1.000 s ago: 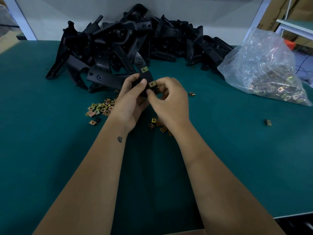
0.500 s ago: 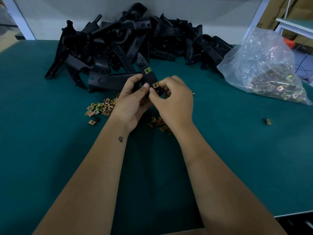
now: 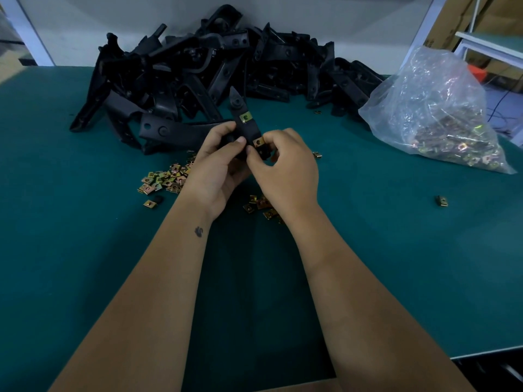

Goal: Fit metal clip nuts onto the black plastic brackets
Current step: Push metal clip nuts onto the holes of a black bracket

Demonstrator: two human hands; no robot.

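From my remote seat, the job looks barely begun: a large heap of black plastic brackets (image 3: 215, 72) lies piled at the far edge of the green-topped work table (image 3: 85, 250), and I can make out no clips on any of them. To the right sits a clear plastic bag (image 3: 433, 114) full of spare metal clip nuts. A loose scatter of brass-coloured clip nuts (image 3: 167, 179) waits near my left wrist, a smaller cluster (image 3: 260, 205) under my right. Held above the table between both hands is the one black bracket in work (image 3: 246, 128), its upper clip nut (image 3: 245, 117) already seated. My left hand (image 3: 218, 168) curls round the bracket's lower body, thumb across its face. My right hand (image 3: 285, 165) pinches a second clip nut (image 3: 258, 142) at the bracket's edge; I judge it not fully home.
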